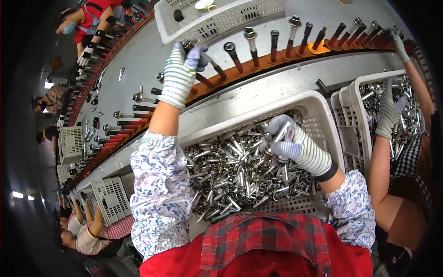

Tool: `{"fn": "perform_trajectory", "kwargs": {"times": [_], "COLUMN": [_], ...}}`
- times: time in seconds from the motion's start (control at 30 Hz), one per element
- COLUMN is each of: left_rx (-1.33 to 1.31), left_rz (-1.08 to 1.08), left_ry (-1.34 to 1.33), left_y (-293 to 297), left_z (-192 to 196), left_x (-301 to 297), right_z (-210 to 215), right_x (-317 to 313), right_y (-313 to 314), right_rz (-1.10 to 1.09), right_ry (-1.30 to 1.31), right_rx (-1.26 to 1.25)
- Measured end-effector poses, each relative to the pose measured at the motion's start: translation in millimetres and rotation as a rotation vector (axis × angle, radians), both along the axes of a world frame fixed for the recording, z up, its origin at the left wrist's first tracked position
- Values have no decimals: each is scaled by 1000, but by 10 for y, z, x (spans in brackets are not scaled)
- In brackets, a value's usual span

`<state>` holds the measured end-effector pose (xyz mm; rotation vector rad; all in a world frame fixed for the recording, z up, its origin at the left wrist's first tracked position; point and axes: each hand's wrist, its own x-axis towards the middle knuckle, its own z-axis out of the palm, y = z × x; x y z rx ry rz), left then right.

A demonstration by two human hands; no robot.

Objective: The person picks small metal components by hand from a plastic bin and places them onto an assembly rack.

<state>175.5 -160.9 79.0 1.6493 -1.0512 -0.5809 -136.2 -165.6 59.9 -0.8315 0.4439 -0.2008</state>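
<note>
My left hand point(179, 76), in a striped knit glove, reaches up to the curved row of upright pegs. Its fingers close round a shiny metal socket-like piece point(188, 45) at the top of a peg; the lower part is hidden by the glove. Over the basket my right hand point(297, 145), gloved alike, pinches a silver tubular metal part point(282, 132) between thumb and fingers. Below it, a heap of small chrome tubular parts point(230, 171) fills much of the white plastic basket point(318, 104).
Black-sleeved pegs point(274, 41), some capped with chrome pieces, line the orange-brown track point(258, 62). A white crate point(230, 21) stands beyond it. To the right, a co-worker's gloved hand point(389, 113) is over another basket of parts point(353, 124). Other people work along the left.
</note>
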Motion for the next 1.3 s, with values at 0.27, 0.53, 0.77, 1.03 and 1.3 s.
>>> {"fn": "perform_trajectory", "kwargs": {"times": [0.27, 0.53, 0.77, 1.03, 1.3], "left_rx": [192, -124, -271, -372, -249], "left_rz": [188, -691, -379, 59, 154], "left_ry": [-857, -966, -57, -160, -585], "left_y": [488, 1106, 996, -310, 48], "left_z": [143, 190, 50, -195, -199], "left_x": [130, -1545, -1361, -450, -77], "right_z": [-151, -70, -168, -67, -92], "right_x": [18, -81, -52, 1, -21], "right_y": [-104, 29, -1, -151, -182], "right_rz": [-91, 182, 335, 206, 134], "right_ry": [-58, -32, -155, -98, -42], "right_rx": [-1, 399, 205, 123, 191]}}
